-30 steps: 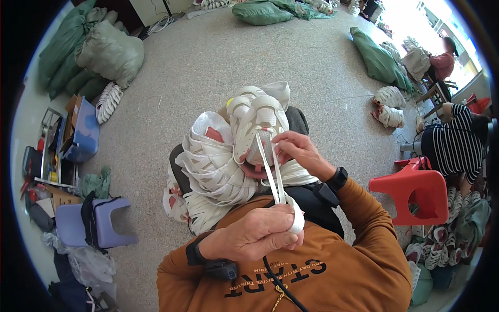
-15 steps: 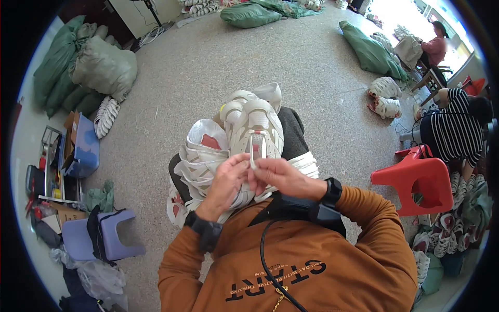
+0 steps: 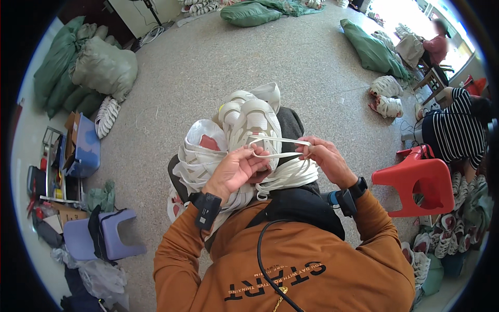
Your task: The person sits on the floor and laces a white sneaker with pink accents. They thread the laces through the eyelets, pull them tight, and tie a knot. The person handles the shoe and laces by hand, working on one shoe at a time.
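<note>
The left hand [image 3: 236, 169] and the right hand [image 3: 322, 156] are pinching a white lace [image 3: 278, 147] taut, seemingly mid-way, with the heap of laces [image 3: 200, 166] on the lap waiting.

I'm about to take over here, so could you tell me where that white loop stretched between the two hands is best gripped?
Probably at the middle of the white loop, pinching both strands from above. It runs taut and level between the left hand and right hand, and that bare span sits clear above the white shoe.
</note>
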The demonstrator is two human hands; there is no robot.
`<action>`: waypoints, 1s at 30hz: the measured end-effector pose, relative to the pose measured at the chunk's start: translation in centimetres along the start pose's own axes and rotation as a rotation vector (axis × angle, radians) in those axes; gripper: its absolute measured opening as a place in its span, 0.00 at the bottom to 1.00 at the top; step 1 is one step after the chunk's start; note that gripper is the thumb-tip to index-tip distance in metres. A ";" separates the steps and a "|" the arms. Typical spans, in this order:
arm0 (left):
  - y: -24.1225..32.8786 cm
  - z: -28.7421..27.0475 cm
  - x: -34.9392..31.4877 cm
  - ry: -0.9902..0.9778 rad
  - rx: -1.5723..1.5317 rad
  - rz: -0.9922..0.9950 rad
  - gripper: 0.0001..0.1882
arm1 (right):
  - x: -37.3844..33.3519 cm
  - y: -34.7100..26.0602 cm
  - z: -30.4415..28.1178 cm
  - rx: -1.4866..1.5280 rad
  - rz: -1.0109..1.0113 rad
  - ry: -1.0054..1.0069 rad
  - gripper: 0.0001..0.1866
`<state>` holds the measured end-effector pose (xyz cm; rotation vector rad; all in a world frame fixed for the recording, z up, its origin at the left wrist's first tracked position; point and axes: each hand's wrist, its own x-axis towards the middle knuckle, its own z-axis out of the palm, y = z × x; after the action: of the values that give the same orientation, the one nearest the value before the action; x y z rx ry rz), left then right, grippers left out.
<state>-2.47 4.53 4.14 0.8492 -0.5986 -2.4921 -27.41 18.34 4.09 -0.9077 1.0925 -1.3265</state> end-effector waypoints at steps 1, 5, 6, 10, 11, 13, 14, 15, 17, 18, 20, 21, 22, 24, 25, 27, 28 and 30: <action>-0.1 -0.3 0.1 -0.049 -0.020 -0.015 0.06 | 0.1 1.3 -0.8 0.153 0.031 0.047 0.12; 2.5 -3.0 -1.2 -0.135 -0.139 -0.067 0.06 | 0.1 5.4 -2.8 0.348 0.163 0.070 0.12; 3.6 -3.8 -2.1 -0.125 -0.141 -0.046 0.07 | -0.1 5.7 -2.9 0.334 0.202 0.074 0.12; 9.0 -9.1 -4.9 -0.035 -0.072 0.207 0.08 | -0.5 5.6 -4.9 0.589 0.071 0.054 0.15; 10.1 -10.1 -5.6 0.048 -0.021 0.257 0.07 | -0.6 4.8 -5.9 0.608 -0.038 -0.030 0.17; 11.5 -11.2 -7.3 0.228 0.080 0.366 0.06 | -1.1 3.0 -7.1 0.719 -0.115 0.093 0.19; 11.4 -11.6 -7.0 0.372 0.457 0.557 0.06 | -1.6 2.2 -8.1 0.767 -0.155 0.097 0.20; 11.1 -12.1 -6.6 0.521 0.837 0.741 0.06 | -1.9 1.4 -8.7 0.816 -0.191 0.096 0.21; 10.4 -11.4 -5.6 0.633 1.397 1.044 0.08 | -3.2 0.4 -10.5 0.847 -0.276 0.103 0.22; 9.2 -8.7 -4.9 0.592 1.567 1.176 0.09 | -4.2 0.3 -12.3 0.881 -0.321 0.081 0.21; 6.8 -4.4 -4.8 0.426 1.665 1.105 0.10 | -5.6 0.8 -15.5 0.928 -0.381 0.049 0.20; 5.5 -3.1 -4.6 0.304 1.576 0.907 0.09 | -6.1 1.2 -17.0 0.934 -0.399 0.045 0.19; 3.8 -2.5 -4.0 0.225 1.516 0.845 0.08 | -6.5 1.6 -18.4 0.942 -0.416 0.038 0.18; 1.0 -0.9 -2.3 0.120 1.442 0.690 0.07 | -7.9 2.1 -21.7 0.906 -0.431 0.157 0.16; 0.2 0.0 -1.7 0.098 1.429 0.597 0.08 | -8.7 2.4 -23.4 0.889 -0.438 0.216 0.16; -1.3 -0.9 0.4 0.113 1.398 0.639 0.08 | -9.7 2.7 -26.6 0.822 -0.433 0.430 0.15; -1.8 -1.1 1.4 0.116 1.384 0.659 0.09 | -10.2 2.5 -28.3 0.783 -0.433 0.539 0.15; -1.8 0.9 1.9 0.127 1.367 0.599 0.09 | -12.1 1.2 -32.4 0.816 -0.397 0.664 0.15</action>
<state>-4.87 5.15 2.93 0.9755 -2.1729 -1.2341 -57.37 33.34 -4.75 -0.0465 0.7160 -2.2633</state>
